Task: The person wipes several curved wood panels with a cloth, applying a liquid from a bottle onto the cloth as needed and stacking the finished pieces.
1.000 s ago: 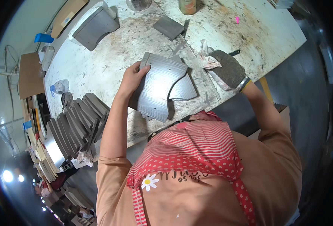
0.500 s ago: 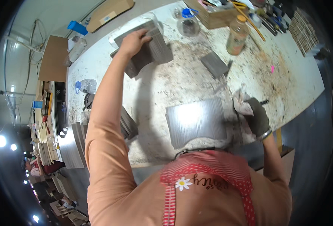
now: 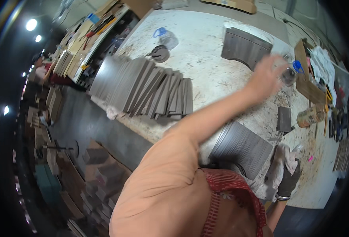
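Observation:
My left hand (image 3: 265,79) is smeared by motion above the far part of the table, close to the right end of a grey wood-grain panel with a curved edge (image 3: 245,46). Its fingers are too blurred to read. Behind it, partly covered, stands a clear jar with a blue cap (image 3: 288,75). My right hand (image 3: 292,177), in a dark glove, grips a whitish cloth (image 3: 287,160) at the near right. Just in front of me lies another grey panel (image 3: 247,148), partly hidden by my left arm.
A leaning row of grey panels (image 3: 143,87) fills the table's left side. A clear bottle with a blue handle (image 3: 167,38) lies beyond it. To the right are a small grey block (image 3: 284,119), an orange-capped bottle (image 3: 312,115) and a wooden box (image 3: 309,87) of supplies.
My left hand has come off the far panel and moved right. The view has swung left, showing more of the panel row and floor. My right hand keeps the cloth.

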